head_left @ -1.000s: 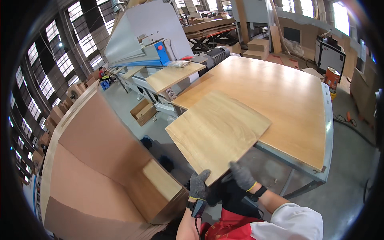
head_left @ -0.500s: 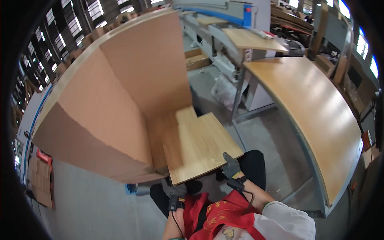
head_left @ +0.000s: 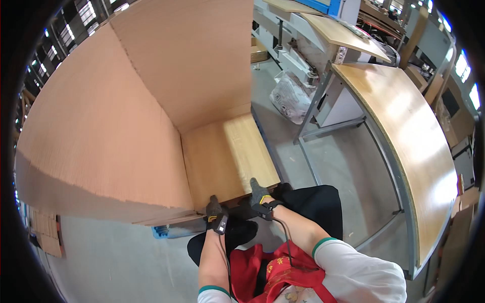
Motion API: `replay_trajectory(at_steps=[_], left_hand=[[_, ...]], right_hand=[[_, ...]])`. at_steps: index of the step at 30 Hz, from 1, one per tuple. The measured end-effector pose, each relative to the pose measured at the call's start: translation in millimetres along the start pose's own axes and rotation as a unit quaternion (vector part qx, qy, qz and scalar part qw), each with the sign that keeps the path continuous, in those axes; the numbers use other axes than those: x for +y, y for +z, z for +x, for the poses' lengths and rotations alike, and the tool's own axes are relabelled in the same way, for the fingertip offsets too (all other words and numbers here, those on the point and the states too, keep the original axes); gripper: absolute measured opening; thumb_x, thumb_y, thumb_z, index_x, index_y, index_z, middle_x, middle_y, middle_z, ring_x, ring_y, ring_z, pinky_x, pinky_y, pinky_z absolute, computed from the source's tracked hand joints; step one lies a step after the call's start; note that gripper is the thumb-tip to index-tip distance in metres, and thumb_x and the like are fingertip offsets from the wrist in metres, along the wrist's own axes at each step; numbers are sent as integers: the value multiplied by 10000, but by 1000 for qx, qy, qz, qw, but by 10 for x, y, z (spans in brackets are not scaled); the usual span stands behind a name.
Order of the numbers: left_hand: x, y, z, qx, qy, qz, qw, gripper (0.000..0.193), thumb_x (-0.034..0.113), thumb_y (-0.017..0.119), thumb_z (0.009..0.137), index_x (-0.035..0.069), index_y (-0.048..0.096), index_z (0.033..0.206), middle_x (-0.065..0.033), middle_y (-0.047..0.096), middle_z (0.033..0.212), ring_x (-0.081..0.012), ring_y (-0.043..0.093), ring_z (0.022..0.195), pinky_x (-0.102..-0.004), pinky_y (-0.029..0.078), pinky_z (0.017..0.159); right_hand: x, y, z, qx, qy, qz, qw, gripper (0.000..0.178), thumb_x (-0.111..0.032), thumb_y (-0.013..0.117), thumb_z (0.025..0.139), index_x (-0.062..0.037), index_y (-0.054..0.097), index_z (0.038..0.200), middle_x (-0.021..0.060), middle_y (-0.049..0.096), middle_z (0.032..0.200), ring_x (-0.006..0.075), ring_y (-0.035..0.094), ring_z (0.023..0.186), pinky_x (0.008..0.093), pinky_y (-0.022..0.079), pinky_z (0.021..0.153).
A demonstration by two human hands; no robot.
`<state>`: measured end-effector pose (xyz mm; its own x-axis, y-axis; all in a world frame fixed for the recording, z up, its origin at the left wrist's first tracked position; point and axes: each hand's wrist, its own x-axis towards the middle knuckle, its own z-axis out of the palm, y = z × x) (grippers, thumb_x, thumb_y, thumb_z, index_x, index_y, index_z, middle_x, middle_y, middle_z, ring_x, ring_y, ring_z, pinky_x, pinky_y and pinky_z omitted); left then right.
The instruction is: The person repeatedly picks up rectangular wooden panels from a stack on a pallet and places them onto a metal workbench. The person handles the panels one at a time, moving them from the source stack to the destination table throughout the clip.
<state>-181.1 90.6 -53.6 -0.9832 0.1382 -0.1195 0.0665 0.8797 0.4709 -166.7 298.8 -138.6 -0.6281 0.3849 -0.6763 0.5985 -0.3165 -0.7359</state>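
Observation:
A flat wood-grain panel lies between two tall cardboard walls that meet in a corner, its far and left edges close along them. At its near edge are both my gloved hands. My left hand is near the left front corner, thumb up at the edge. Toward the right front corner my right hand grips the edge with the thumb on top. The fingers of both hands are mostly hidden below the edge. What the panel rests on is largely covered.
A curved-looking wooden tabletop on a grey metal frame stands to the right. Behind it is a machine line with a wooden board. A plastic sack lies on the floor. A blue pallet corner shows below the cardboard.
The panel has moved away from me and left, from jutting out at an angle to lying square in the cardboard corner. My hands have come closer together, and the view has shifted nearer.

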Motion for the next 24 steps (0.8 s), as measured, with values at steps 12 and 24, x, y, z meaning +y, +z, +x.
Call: replay_trajectory(at_steps=[12,24], left_hand=[[-823,646,-890,30,82,-198,976,358,321,654,872,69,591,1118,-167,666,884,-355,633,775,-417,517,710],[627,325,-1654,-138,346,118,920,327,324,672,823,92,705,1051,-156,683,973,-361,659,890,-438,540,751]], right_hand=[[549,-1043,-564,-573,206,463,644,389,-411,324,1020,-176,597,1165,165,611,1213,415,548,1147,610,328,1064],[-1245,-2198,-1318,-296,-123,534,783,337,-371,497,957,-80,583,1105,109,613,968,297,631,909,546,471,967]])
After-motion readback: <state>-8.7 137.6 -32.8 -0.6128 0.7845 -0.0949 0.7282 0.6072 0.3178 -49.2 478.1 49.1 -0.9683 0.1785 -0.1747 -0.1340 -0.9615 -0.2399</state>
